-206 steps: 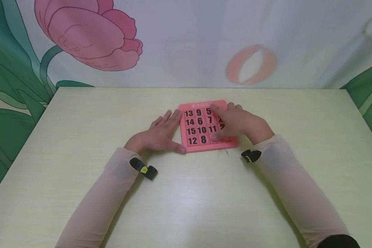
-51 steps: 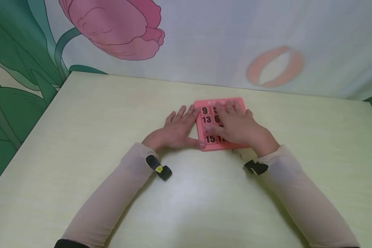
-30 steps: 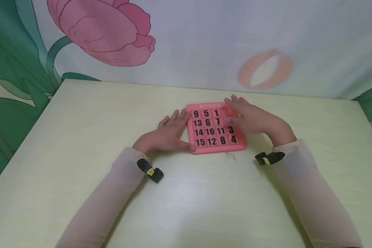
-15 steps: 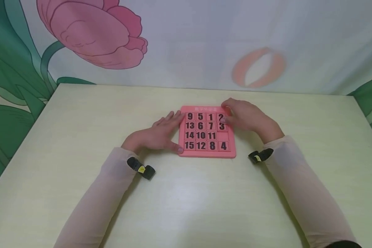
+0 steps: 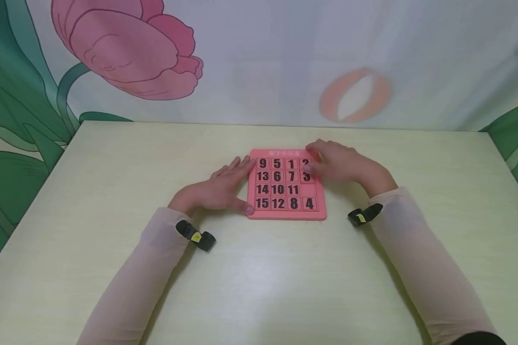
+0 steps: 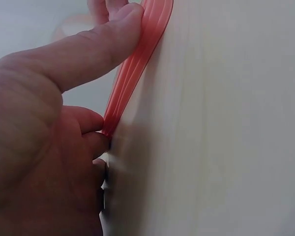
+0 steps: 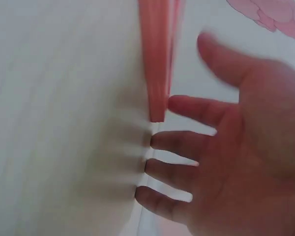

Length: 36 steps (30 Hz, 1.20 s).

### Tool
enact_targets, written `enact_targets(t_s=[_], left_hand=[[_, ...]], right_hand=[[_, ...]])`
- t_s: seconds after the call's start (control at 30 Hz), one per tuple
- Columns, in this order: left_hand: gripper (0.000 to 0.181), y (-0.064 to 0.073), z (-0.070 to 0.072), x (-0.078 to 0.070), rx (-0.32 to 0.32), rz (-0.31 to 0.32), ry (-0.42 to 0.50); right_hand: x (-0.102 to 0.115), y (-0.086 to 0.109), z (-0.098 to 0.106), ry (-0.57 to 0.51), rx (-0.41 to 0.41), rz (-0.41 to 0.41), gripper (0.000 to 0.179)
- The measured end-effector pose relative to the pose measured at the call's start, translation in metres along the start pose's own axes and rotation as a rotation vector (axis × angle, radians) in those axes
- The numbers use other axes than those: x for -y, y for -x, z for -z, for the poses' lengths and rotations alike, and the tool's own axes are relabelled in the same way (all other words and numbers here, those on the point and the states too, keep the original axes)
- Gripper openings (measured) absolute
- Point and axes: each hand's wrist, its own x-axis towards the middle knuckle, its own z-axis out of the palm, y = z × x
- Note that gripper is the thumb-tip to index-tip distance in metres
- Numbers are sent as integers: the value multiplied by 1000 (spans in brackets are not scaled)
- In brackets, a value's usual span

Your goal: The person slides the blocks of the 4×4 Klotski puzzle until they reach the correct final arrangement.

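Observation:
A pink sliding number puzzle (image 5: 287, 215) lies flat on the table, its black-numbered tiles facing up. A gap shows at the right end of the third row, under the 3 tile (image 5: 306, 178) and above the 4 tile (image 5: 309, 203). My left hand (image 5: 213, 192) is spread along the puzzle's left side, with index finger and thumb touching its edge (image 6: 137, 64). At the upper right corner is my right hand (image 5: 343, 164); its thumb hovers over or touches the 2 tile and partly hides it. In the right wrist view its thumb (image 7: 226, 56) stands off the puzzle's side.
A pale wooden table (image 5: 250, 287) carries the puzzle. Behind it hangs a cloth backdrop (image 5: 263, 62) with a pink flower and green leaves. Black wrist cameras sit on the left sleeve (image 5: 196, 235) and right sleeve (image 5: 364, 215).
Since the oldest frame, the tiles have been rearranged; 9, 5, 1, 2 now form the top row. Within the last second the 3 slid up. My left hand has stayed on the left edge.

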Motion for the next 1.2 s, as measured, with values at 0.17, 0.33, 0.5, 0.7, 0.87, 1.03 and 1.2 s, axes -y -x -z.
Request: enact_targets(t_s=[0.17,0.33,0.5,0.7,0.87,1.03,1.2], left_hand=[[113,-2,-1,-1,4,-12,-4],[114,-2,0,-5,9,-15,-18],[115,0,3,-7,5,-10,-21],[114,1,3,-6,3,-13,-22],[115,1,3,-5,-2,-9,-25],[116,1,2,-3,0,-6,-30],[116,2,1,-2,0,-4,-27]], right_hand=[[0,14,-4,4,130,-2,116],[0,24,-10,82,146,15,129],[1,21,-6,57,112,20,111],[5,20,-4,-22,102,7,89],[25,24,-15,22,110,-48,101],[38,28,-22,45,134,-88,106],[32,31,-12,-8,167,-36,104]])
